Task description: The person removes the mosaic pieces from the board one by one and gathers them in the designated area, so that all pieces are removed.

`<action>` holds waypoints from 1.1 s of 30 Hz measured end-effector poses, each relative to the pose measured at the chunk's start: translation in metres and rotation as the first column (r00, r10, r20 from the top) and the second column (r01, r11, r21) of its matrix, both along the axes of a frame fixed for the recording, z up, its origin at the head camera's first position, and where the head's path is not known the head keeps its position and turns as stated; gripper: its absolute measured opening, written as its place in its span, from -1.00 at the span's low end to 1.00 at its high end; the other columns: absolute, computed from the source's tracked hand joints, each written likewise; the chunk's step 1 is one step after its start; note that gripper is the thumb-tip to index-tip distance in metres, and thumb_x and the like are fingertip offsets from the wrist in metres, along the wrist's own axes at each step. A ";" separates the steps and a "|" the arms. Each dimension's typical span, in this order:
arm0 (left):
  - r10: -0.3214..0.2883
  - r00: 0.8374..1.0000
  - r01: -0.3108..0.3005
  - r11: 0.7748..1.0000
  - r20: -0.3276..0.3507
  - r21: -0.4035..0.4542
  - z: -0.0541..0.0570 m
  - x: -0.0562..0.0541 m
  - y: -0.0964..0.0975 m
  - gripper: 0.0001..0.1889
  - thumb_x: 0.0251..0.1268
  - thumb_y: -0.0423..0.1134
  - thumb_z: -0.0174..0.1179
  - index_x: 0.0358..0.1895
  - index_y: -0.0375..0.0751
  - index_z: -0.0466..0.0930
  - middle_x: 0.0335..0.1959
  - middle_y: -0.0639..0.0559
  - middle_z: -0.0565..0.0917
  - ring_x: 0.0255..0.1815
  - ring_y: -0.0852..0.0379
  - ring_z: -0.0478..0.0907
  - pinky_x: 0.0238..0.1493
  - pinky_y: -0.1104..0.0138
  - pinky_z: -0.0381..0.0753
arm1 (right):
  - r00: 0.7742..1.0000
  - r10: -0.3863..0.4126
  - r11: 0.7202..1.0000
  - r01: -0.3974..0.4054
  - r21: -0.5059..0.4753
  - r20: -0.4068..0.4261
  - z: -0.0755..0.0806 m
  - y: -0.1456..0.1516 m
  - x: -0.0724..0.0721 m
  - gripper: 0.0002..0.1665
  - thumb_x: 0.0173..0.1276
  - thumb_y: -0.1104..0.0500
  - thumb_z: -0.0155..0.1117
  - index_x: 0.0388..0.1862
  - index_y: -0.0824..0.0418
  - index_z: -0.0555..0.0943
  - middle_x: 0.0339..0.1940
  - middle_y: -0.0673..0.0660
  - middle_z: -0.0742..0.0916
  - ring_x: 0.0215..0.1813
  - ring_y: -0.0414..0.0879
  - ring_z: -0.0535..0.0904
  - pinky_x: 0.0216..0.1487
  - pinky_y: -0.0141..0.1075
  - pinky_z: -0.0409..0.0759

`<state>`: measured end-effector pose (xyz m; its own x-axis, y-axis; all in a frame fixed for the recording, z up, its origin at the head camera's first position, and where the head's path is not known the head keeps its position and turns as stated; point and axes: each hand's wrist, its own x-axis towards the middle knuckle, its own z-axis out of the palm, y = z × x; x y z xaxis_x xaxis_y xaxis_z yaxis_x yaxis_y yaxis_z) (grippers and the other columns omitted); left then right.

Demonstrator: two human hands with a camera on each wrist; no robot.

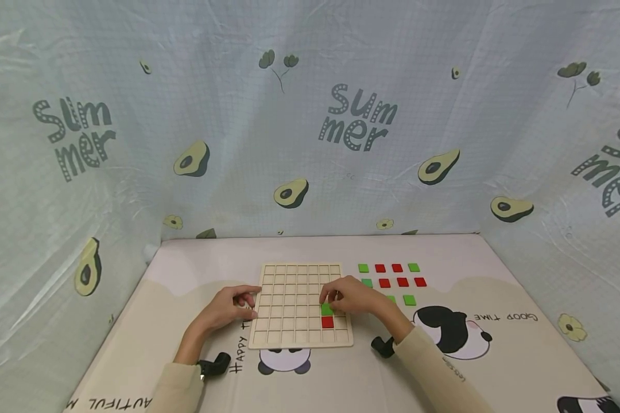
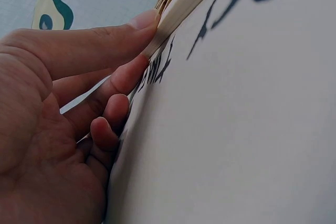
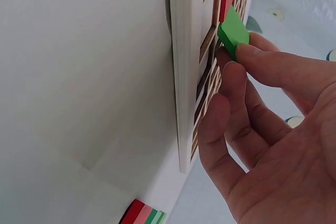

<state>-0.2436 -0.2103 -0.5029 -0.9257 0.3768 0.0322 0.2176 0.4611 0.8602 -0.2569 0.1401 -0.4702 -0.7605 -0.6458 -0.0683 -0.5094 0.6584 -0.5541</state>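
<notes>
A pale wooden grid board (image 1: 289, 316) with rows of square cells lies flat in front of me. My right hand (image 1: 358, 295) pinches a green square tile (image 3: 235, 32) between thumb and fingers, tilted close over the board's right part. A red square tile (image 1: 328, 322) sits in the cell just nearer to me, and in the right wrist view the green tile overlaps its end. At the board's left edge rests my left hand (image 1: 224, 308), thumb and index finger apart and fingertips touching the rim. The left wrist view shows its thumb (image 2: 142, 22) against that edge, the other fingers loosely bent.
Right of the board, several loose red tiles (image 1: 402, 282) and green tiles (image 1: 409, 300) lie in rows, some partly hidden by my right hand. The printed table cover (image 1: 212, 258) meets a hanging patterned sheet (image 1: 237, 218) behind and at both sides.
</notes>
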 end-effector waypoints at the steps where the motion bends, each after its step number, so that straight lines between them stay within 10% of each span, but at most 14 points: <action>1: 0.000 1.000 0.000 1.000 0.000 -0.001 0.000 0.000 0.000 -0.30 0.01 -0.38 0.53 0.31 -0.48 0.55 -0.25 -0.14 0.65 -0.31 0.14 0.41 -0.26 0.41 0.37 | 1.000 0.000 1.000 0.000 0.001 -0.001 0.000 0.000 0.000 -0.78 0.40 0.31 0.29 -0.16 0.00 0.76 -0.33 -0.12 0.70 -0.27 -0.22 0.56 -0.19 -0.37 0.55; 33: -0.010 1.000 0.009 0.999 -0.025 -0.032 -0.002 -0.003 -0.002 -0.33 0.02 -0.37 0.52 0.29 -0.47 0.57 -0.27 -0.10 0.65 -0.30 0.14 0.41 -0.25 0.41 0.38 | 0.999 -0.016 0.999 0.015 -0.039 -0.030 0.008 0.006 -0.001 -0.76 0.43 0.34 0.27 -0.12 0.03 0.76 -0.23 -0.08 0.75 -0.18 -0.18 0.61 -0.10 -0.34 0.60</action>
